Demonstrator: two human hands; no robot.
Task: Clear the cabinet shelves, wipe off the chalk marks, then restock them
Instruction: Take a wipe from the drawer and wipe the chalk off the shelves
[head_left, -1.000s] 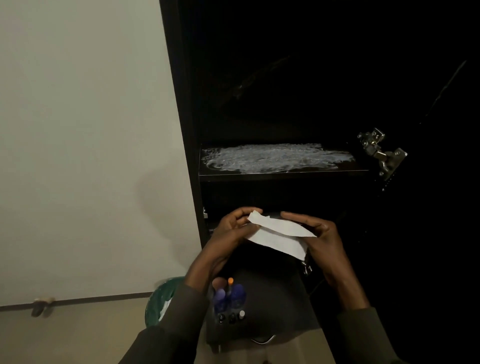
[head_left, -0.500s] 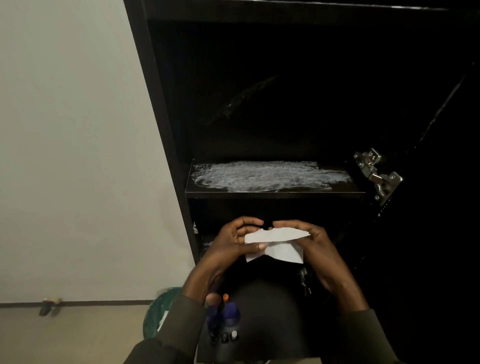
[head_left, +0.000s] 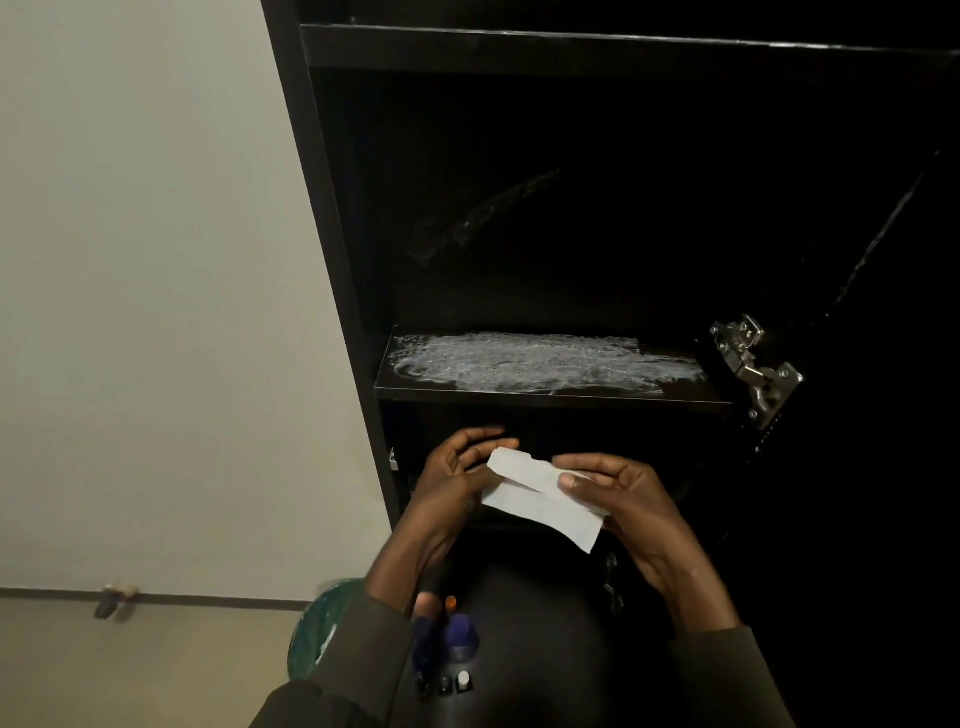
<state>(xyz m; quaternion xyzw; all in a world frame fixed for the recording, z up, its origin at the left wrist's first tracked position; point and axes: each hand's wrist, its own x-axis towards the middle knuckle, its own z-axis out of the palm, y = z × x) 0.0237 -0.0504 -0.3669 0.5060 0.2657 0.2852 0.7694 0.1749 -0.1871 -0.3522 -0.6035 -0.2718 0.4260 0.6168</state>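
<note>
In the head view, most of the black cabinet (head_left: 332, 249) interior was lost in darkness; its back wall showed only a faint pale smear, and the space under the marked shelf (head_left: 545, 392) could not be made out. The cabinet's right side ran out of frame, with only a metal hinge (head_left: 753, 364) catching the light. Low in the frame, several small bottles (head_left: 449, 644) were blurred and partly covered by the left sleeve, and a green bin (head_left: 322, 634) was half hidden behind it. White chalk marks (head_left: 535, 361) covered nearly the whole top of the shelf in a dense scribble. Just below and in front of that shelf, the left hand (head_left: 457, 478) and right hand (head_left: 628, 499) each pinched an end of a folded white paper towel (head_left: 540, 499), fingers curled around it
</note>
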